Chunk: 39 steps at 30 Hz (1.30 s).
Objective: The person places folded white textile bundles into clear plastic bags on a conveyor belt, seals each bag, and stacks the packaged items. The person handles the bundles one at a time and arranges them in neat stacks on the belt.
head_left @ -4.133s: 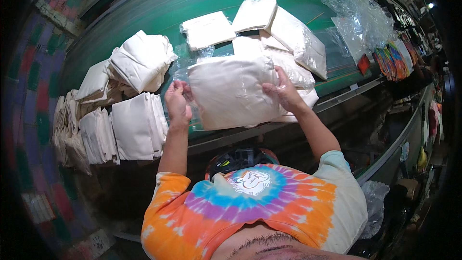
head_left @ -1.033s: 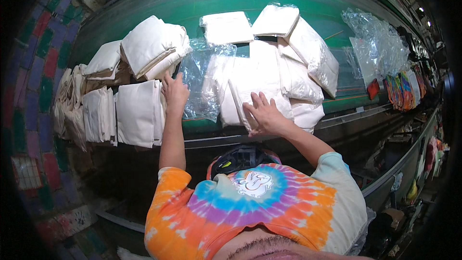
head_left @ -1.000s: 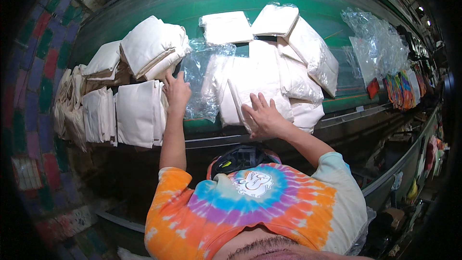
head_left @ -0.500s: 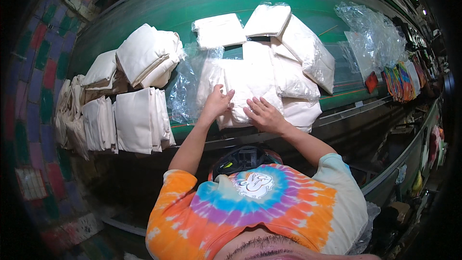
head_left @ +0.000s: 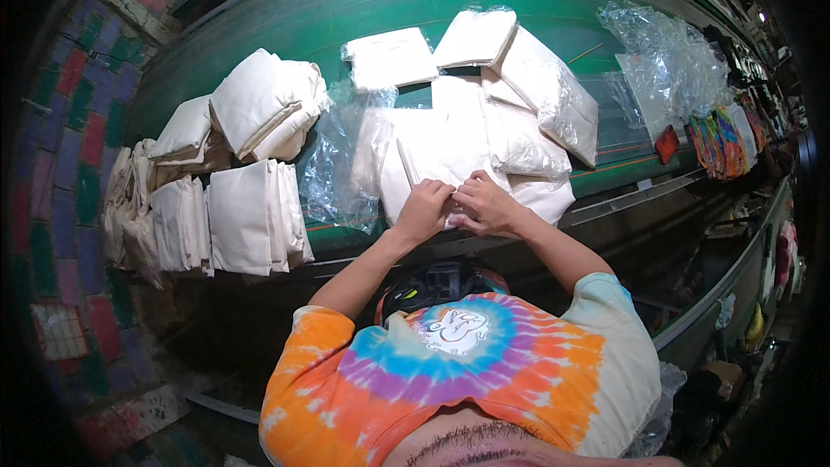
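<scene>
Your hands press a cream-white folded cloth (head_left: 441, 151) in clear, glossy plastic. The table (head_left: 285, 17) beneath is dark green. Your shirt (head_left: 467, 372) swirls in orange, purple, blue and pale yellow tie-dye. At the left edge, the wall tiles (head_left: 65, 121) run red, green and purple.

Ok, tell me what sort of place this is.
Probably a garment packing bench: folded cream cloth stacks, clear plastic bags and bagged pieces lie on a green table, both hands working at one.

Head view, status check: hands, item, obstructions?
Left hand and right hand together, pinching the near edge of a bagged cream cloth bundle. Loose clear plastic bag lies beside. Nothing blocking.
</scene>
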Each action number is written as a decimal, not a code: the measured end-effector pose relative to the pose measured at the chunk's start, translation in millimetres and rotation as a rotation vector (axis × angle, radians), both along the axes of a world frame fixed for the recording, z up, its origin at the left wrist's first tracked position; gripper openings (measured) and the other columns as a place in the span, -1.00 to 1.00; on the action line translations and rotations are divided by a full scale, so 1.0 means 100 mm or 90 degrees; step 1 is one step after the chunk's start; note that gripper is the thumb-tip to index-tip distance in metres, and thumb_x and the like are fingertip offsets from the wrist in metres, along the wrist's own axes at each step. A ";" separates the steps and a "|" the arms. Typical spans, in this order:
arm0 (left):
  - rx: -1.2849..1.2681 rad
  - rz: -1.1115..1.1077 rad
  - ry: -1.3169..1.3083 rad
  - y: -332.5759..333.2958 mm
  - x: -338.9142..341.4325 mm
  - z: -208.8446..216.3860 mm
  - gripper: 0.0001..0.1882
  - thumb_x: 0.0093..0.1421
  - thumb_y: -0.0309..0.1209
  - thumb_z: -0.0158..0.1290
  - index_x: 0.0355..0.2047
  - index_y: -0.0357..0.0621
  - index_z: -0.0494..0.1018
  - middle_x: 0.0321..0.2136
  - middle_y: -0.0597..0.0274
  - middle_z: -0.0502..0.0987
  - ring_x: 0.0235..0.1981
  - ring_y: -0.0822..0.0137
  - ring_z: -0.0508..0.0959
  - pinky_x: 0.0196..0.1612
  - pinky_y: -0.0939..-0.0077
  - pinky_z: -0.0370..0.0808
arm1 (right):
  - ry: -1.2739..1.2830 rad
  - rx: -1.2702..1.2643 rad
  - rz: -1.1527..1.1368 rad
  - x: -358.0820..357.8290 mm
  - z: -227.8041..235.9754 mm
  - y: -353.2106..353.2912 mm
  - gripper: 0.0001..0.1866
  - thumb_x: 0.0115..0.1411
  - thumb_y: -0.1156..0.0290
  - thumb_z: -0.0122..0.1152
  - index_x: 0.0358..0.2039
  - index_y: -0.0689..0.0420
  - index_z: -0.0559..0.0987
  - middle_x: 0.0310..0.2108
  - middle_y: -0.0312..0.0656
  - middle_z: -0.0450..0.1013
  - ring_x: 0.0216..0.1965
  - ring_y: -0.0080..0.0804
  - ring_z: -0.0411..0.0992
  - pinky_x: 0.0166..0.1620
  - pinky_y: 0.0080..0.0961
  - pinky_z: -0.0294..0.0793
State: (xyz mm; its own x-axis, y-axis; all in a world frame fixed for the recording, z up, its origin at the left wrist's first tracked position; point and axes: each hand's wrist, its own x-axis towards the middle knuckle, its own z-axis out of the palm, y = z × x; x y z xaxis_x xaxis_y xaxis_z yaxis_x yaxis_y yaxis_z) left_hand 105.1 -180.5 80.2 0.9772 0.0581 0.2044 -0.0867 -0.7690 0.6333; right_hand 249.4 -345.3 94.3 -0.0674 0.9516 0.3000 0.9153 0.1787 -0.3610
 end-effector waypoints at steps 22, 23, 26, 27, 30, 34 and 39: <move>0.235 0.141 0.062 -0.25 0.43 -0.23 -0.36 0.12 -0.25 0.20 0.25 0.13 0.40 0.32 0.21 0.28 0.42 0.08 0.16 0.36 -0.35 0.00 | -0.068 -0.308 -0.283 0.16 0.02 0.20 -0.81 0.06 0.36 0.28 -0.40 0.24 0.65 -0.46 0.05 0.62 -0.43 -0.02 0.65 -0.34 -0.17 0.65; 0.252 0.148 0.033 -0.25 0.44 -0.25 -0.39 0.15 -0.23 0.18 0.25 0.13 0.41 0.34 0.23 0.27 0.42 0.07 0.17 0.36 -0.35 0.00 | -0.077 -0.313 -0.275 0.19 0.03 0.22 -0.82 0.07 0.37 0.27 -0.42 0.24 0.66 -0.47 0.05 0.62 -0.44 -0.02 0.65 -0.34 -0.16 0.65; 0.280 0.157 0.052 -0.25 0.50 -0.29 -0.43 0.22 -0.20 0.14 0.26 0.14 0.42 0.38 0.26 0.25 0.43 0.06 0.18 0.35 -0.39 -0.02 | -0.081 -0.297 -0.288 0.23 0.05 0.25 -0.82 0.08 0.37 0.26 -0.44 0.24 0.65 -0.47 0.04 0.62 -0.44 -0.02 0.65 -0.35 -0.13 0.65; 0.277 0.159 0.059 -0.26 0.51 -0.30 -0.42 0.22 -0.19 0.15 0.27 0.14 0.41 0.38 0.25 0.24 0.43 0.05 0.17 0.35 -0.40 -0.03 | -0.074 -0.248 -0.289 0.24 0.06 0.23 -0.82 0.07 0.36 0.26 -0.48 0.23 0.63 -0.52 0.03 0.59 -0.48 -0.01 0.62 -0.38 -0.13 0.63; 0.264 0.172 0.086 -0.29 0.56 -0.31 -0.41 0.22 -0.17 0.15 0.28 0.15 0.40 0.39 0.24 0.23 0.44 0.04 0.16 0.36 -0.43 -0.05 | -0.047 -0.127 -0.312 0.25 0.15 0.06 -0.80 0.05 0.35 0.27 -0.57 0.21 0.60 -0.61 0.02 0.53 -0.55 -0.01 0.57 -0.45 -0.14 0.57; 0.197 0.182 0.145 -0.29 0.64 -0.29 -0.34 0.18 -0.17 0.20 0.31 0.19 0.36 0.43 0.24 0.16 0.47 -0.01 0.08 0.36 -0.47 -0.06 | 0.028 -0.061 -0.401 0.25 0.25 -0.30 -0.78 0.09 0.30 0.32 -0.54 0.19 0.60 -0.59 -0.03 0.54 -0.57 -0.09 0.56 -0.45 -0.20 0.54; -0.167 0.111 0.044 -0.23 0.70 -0.08 -0.70 0.24 -0.31 0.18 -0.06 -0.13 0.63 -0.09 0.08 0.63 0.09 0.05 0.55 0.16 0.16 0.43 | 0.204 0.147 -0.422 0.03 0.14 -0.68 -0.87 0.08 0.48 0.39 -0.51 0.17 0.57 -0.60 -0.08 0.50 -0.59 -0.18 0.53 -0.50 -0.33 0.51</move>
State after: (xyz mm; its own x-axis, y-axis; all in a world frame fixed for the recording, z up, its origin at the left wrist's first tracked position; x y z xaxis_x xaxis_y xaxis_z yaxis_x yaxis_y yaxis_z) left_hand 175.2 -203.7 72.4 0.9587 0.2685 0.0936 0.0827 -0.5784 0.8115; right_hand 252.2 -413.1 108.7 0.6184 0.6738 0.4043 0.7141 -0.2671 -0.6471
